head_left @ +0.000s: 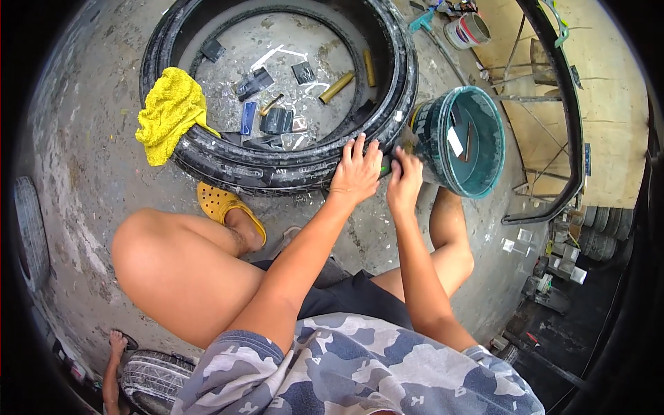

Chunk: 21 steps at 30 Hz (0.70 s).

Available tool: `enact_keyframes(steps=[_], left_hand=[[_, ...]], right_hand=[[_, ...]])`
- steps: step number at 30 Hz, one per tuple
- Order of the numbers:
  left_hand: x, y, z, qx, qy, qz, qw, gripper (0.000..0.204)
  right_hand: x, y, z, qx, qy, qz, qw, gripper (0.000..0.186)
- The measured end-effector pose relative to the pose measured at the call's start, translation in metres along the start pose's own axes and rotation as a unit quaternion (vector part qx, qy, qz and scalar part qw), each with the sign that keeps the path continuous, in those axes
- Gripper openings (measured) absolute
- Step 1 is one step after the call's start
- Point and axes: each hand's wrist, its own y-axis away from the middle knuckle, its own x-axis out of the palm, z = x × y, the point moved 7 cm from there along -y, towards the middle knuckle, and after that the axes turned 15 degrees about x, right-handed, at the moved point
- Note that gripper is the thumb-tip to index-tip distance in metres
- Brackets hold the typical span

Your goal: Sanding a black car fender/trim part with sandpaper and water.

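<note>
A large black tire (235, 164) lies in front of me, dusted with white. My left hand (356, 169) rests on its near right sidewall, fingers stretched over the rubber. Just to the right, my right hand (405, 181) is closed at the tire's outer edge. A dark piece with a bit of green shows beside that thumb; I cannot make out what the fingers hold. A yellow cloth (168, 114) drapes over the tire's left side. Close by my right hand stands a teal bucket (472, 181) with a white piece and a brown stick inside.
Inside the tire's ring lie dark rubber pieces (277, 121), a blue packet (247, 117) and brass-coloured tubes (337, 88). A white pail (467, 31) and a black-edged frame (570, 131) stand right. Another person's hand (118, 342) shows near a tire (155, 377) at lower left.
</note>
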Motion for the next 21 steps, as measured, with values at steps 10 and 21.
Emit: enact_keyframes(steps=[10, 21], left_hand=[[0.003, -0.002, 0.0, -0.004, -0.008, -0.026, 1.0, 0.064], [-0.002, -0.006, -0.003, 0.0, 0.014, -0.039, 0.999, 0.063]], right_hand=[[0.001, 0.011, 0.002, -0.016, 0.011, -0.008, 1.0, 0.025], [0.007, -0.02, -0.012, 0.016, 0.016, 0.013, 1.0, 0.029]])
